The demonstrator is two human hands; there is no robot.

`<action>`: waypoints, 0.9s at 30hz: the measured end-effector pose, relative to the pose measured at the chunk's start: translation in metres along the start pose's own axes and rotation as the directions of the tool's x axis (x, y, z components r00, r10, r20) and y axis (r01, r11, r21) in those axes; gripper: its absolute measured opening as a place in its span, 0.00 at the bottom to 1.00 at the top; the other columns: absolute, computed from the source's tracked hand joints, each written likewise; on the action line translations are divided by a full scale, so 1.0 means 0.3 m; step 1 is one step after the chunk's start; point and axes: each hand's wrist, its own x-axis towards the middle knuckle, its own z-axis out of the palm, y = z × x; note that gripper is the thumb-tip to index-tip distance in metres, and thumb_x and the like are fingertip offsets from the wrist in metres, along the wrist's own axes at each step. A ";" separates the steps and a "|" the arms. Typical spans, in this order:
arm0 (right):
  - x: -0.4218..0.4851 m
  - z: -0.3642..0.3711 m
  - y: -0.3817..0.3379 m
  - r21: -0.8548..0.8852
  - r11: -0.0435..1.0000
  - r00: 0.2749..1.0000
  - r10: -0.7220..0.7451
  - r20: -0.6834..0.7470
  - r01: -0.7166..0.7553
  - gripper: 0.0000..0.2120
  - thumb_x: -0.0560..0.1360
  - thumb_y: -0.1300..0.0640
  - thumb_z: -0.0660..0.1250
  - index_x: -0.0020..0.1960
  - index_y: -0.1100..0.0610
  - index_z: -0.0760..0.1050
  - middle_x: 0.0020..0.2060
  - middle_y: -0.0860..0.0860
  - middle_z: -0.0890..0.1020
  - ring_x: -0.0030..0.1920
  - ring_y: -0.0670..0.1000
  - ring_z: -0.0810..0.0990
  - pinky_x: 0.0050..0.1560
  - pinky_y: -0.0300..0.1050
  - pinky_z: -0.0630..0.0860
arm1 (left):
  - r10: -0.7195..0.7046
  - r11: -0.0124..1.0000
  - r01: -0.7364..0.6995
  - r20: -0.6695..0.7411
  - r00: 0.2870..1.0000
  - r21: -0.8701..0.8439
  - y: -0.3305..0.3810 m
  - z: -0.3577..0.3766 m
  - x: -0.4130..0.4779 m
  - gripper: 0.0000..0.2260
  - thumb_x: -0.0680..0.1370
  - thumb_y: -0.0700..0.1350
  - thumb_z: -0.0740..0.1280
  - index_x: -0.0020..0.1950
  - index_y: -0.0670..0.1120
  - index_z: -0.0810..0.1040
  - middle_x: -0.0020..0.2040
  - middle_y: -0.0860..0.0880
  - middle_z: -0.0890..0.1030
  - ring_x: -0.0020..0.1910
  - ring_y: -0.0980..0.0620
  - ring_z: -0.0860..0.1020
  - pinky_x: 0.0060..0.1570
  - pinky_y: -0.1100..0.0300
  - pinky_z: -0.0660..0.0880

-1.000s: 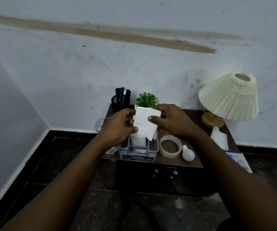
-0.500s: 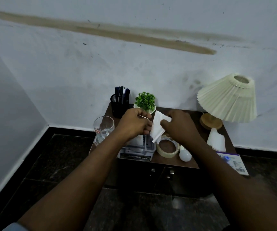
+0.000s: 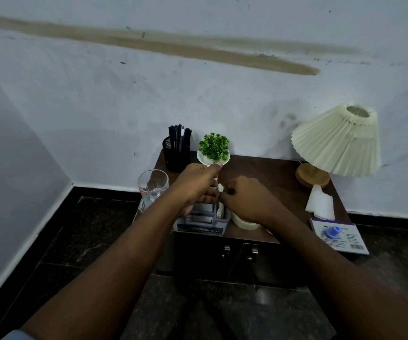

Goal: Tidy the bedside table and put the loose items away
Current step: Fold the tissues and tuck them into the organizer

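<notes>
A grey organizer box stands at the front of the dark wooden bedside table. Both hands are over it. My right hand pinches a folded white tissue, which pokes down into the box's right compartment. My left hand is curled beside it with fingers against the same tissue. A roll of clear tape lies partly under my right wrist. Another loose white tissue lies at the right, near a booklet with a blue cap.
A black mesh pen holder and a small potted plant stand at the back. An empty glass sits at the left edge. A pleated lamp fills the right back corner. Cabinet doors with handles are below.
The white tissue was held open above the box, then folded and brought down. Now it is mostly inside the right compartment, with both hands lowered onto the box.
</notes>
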 end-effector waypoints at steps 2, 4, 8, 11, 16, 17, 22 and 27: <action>0.002 0.002 0.006 -0.024 1.000 0.999 -0.010 0.037 0.010 0.18 0.73 0.52 0.67 0.27 0.53 0.68 0.24 0.47 0.72 0.27 0.46 0.72 0.28 0.41 0.60 | 0.005 1.000 -0.005 0.018 1.000 0.000 0.004 0.006 -0.007 0.19 0.81 0.57 0.68 0.51 0.39 0.80 0.42 0.41 0.79 0.36 0.45 0.82 0.43 0.46 0.85; 0.006 0.008 0.013 -0.063 0.997 0.995 -0.029 0.092 0.035 0.16 0.73 0.54 0.69 0.28 0.52 0.69 0.26 0.46 0.72 0.30 0.49 0.73 0.29 0.41 0.62 | 0.008 1.000 -0.008 0.030 1.000 0.003 0.005 0.011 -0.013 0.18 0.81 0.55 0.67 0.51 0.39 0.80 0.42 0.40 0.79 0.37 0.43 0.82 0.45 0.44 0.84; 0.006 0.000 0.030 -0.078 0.996 0.992 -0.044 0.120 0.053 0.09 0.74 0.54 0.71 0.37 0.55 0.77 0.30 0.46 0.73 0.37 0.52 0.75 0.35 0.44 0.66 | 0.006 0.999 -0.008 0.030 1.000 0.048 0.007 0.029 -0.024 0.18 0.82 0.54 0.67 0.55 0.38 0.80 0.47 0.38 0.81 0.43 0.41 0.83 0.49 0.42 0.83; 0.013 -0.064 0.071 -0.118 0.993 0.996 -0.014 0.089 0.024 0.08 0.74 0.55 0.69 0.37 0.56 0.76 0.36 0.51 0.79 0.40 0.56 0.79 0.38 0.44 0.69 | 0.019 0.999 -0.020 0.038 0.999 0.026 0.001 0.043 -0.015 0.14 0.82 0.52 0.67 0.51 0.41 0.79 0.43 0.40 0.77 0.39 0.43 0.79 0.42 0.49 0.82; -0.021 -0.230 0.372 -0.170 0.947 0.956 0.243 -0.165 -0.271 0.07 0.76 0.59 0.67 0.41 0.61 0.77 0.39 0.55 0.80 0.41 0.55 0.79 0.33 0.45 0.69 | 0.087 0.994 -0.084 -0.038 0.996 0.072 -0.031 0.069 0.021 0.10 0.80 0.49 0.68 0.45 0.42 0.79 0.37 0.41 0.77 0.34 0.45 0.78 0.35 0.53 0.78; -0.038 -0.236 0.452 -0.169 0.923 0.928 0.311 -0.207 -0.347 0.06 0.77 0.61 0.66 0.47 0.64 0.78 0.43 0.57 0.81 0.45 0.58 0.80 0.38 0.46 0.71 | 0.132 0.986 -0.122 -0.087 0.987 0.114 -0.036 0.068 0.026 0.11 0.78 0.48 0.68 0.41 0.42 0.78 0.36 0.41 0.78 0.33 0.44 0.79 0.36 0.51 0.78; -0.077 -0.173 0.685 -0.172 0.794 0.807 0.590 -0.008 -0.582 0.21 0.75 0.54 0.71 0.67 0.52 0.73 0.66 0.56 0.75 0.68 0.61 0.72 0.68 0.53 0.65 | 0.382 0.888 -0.302 -0.190 0.904 0.347 -0.029 0.074 0.039 0.13 0.75 0.50 0.65 0.38 0.44 0.82 0.32 0.46 0.84 0.29 0.45 0.82 0.29 0.48 0.82; -0.043 -0.122 0.703 -0.184 0.777 0.776 0.624 0.092 -0.603 0.31 0.76 0.49 0.69 0.75 0.56 0.67 0.67 0.61 0.76 0.67 0.60 0.74 0.63 0.51 0.72 | 0.349 0.930 -0.325 -0.136 0.927 0.171 -0.018 0.115 0.051 0.09 0.79 0.44 0.66 0.45 0.45 0.84 0.34 0.46 0.84 0.27 0.51 0.80 0.24 0.59 0.73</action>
